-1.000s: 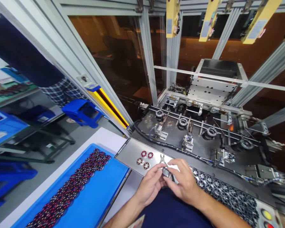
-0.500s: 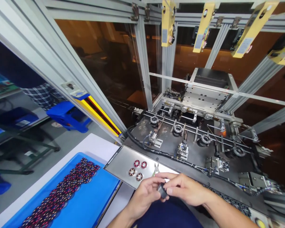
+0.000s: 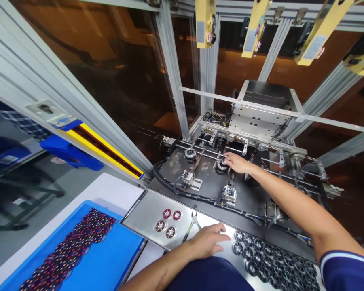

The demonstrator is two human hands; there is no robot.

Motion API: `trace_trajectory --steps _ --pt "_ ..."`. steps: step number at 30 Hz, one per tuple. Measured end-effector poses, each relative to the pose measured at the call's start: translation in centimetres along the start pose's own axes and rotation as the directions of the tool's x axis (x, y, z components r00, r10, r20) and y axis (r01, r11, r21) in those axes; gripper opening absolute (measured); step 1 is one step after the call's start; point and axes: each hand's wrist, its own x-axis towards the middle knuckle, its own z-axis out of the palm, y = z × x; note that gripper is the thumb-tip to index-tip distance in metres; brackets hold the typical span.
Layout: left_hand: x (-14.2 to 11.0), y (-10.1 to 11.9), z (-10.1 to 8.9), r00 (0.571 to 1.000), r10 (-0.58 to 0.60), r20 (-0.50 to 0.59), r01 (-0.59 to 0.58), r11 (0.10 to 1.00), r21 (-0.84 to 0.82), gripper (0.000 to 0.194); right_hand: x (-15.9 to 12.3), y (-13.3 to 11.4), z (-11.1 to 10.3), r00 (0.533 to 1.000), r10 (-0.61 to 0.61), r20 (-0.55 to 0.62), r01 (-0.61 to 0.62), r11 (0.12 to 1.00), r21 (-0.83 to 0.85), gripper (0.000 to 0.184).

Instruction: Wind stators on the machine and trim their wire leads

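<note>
My right hand (image 3: 237, 162) reaches forward to the second round fixture on the machine. Its fingers are closed at the rim of a dark ring-shaped part (image 3: 221, 164) there and partly hide it. My left hand (image 3: 209, 241) hovers low over the metal ledge (image 3: 145, 210), fingers apart and nothing in them. Just left of it lie diagonal cutters (image 3: 194, 220), jaws pointing away from me. Several red and copper wound stator cores (image 3: 167, 213) sit further left on the ledge. Rows of black ring-shaped parts (image 3: 257, 244) lie right of my left hand.
A blue tray (image 3: 118, 250) holding many wound cores (image 3: 69, 246) stands at the left. Another round fixture (image 3: 190, 154) and a small clamp unit (image 3: 229, 195) are on the machine bed. A yellow light curtain (image 3: 106, 151) runs along the left frame; yellow arms (image 3: 255, 32) hang overhead.
Both hands were together around a dark ring-shaped part in front of me. My right hand has since moved forward to the fixture; my left has opened and stayed near the ledge. The view has shifted right.
</note>
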Motion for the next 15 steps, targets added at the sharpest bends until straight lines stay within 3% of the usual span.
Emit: trace_trajectory --steps 4,8,15 --pt "1.4 -0.8 2.2 0.984 0.088 0.155 -0.124 0.961 0.246 0.035 1.7 2.2 1.1 0.999 0.035 0.027 -0.030 0.988 -0.149 0.031" --pt "1.3 -0.9 2.8 0.960 0.134 0.244 -0.227 0.885 0.406 0.029 1.8 2.8 2.0 0.998 0.048 0.037 -0.039 0.974 -0.222 0.030" --pt "1.0 -2.1 3.1 0.945 0.157 0.287 -0.296 0.783 0.547 0.025 2.2 2.9 2.9 0.992 0.124 0.020 -0.113 0.952 -0.285 0.029"
